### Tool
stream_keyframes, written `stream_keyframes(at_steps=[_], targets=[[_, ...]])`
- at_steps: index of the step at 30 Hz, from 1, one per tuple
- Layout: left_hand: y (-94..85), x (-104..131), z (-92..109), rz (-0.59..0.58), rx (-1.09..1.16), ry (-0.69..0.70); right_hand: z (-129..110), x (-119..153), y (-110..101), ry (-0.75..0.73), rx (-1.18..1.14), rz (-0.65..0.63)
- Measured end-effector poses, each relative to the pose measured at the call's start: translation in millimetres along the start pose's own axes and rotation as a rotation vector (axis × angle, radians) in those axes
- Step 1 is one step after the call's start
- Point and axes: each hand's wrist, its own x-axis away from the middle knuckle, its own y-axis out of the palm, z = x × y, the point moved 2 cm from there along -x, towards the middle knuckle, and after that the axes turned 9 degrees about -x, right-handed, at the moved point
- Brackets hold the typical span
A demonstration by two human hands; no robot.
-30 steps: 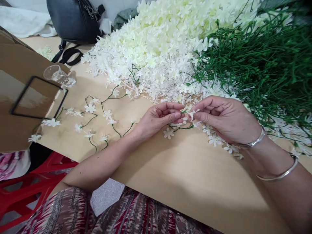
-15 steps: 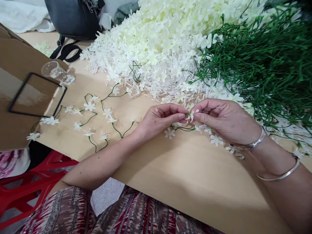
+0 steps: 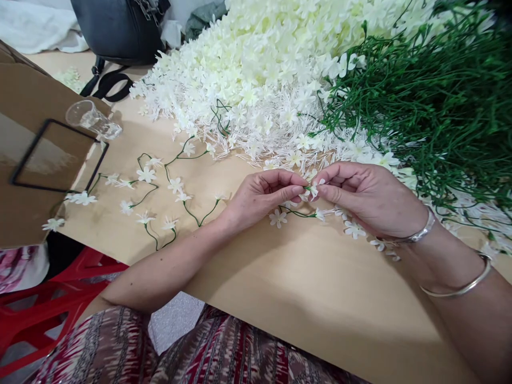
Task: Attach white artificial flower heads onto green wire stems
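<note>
My left hand (image 3: pixel 262 197) pinches a green artificial stem (image 3: pixel 307 188) between thumb and forefinger. Facing it, my right hand (image 3: pixel 364 197) has its thumb and fingertips closed on a small white artificial flower (image 3: pixel 313 190) at the stem's tip. Fingers partly hide where flower and stem meet. Just below the hands, another green stem (image 3: pixel 302 214) with white blossoms lies on the table. To the left, several forked sprigs (image 3: pixel 194 215) with white flowers are spread out.
A heap of loose white flowers (image 3: pixel 256 69) covers the back of the table (image 3: pixel 280 288). Green stems (image 3: pixel 432 101) pile up at the right. On the left are a cardboard box (image 3: pixel 24 213), a tipped clear plastic cup (image 3: pixel 94 120), a black bag (image 3: pixel 124 32) and a red stool (image 3: pixel 52 304).
The hands have barely moved. The flower between the fingertips has shifted slightly, and its petals show a little differently against the stem tip.
</note>
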Motion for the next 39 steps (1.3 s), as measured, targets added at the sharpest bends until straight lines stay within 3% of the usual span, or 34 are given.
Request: stream_keyframes(at_steps=[10, 22, 32, 39], targets=[[5.0, -1.8, -12.2, 0.018, 0.009, 0.064, 4.2, 9.1, 4.8, -0.044, 0.09, 0.094], [6.1, -4.5, -11.0, 0.026, 0.095, 0.114, 11.7, 13.0, 9.5, -0.113, 0.124, 0.138], [5.3, -6.8, -9.6, -0.031, 0.148, 0.146, 12.0, 5.7, 0.1, 0.123, -0.055, 0.086], [6.0, -6.0, -10.1, -0.023, 0.149, 0.153, 10.6, 5.7, 0.1, 0.154, -0.109, 0.081]])
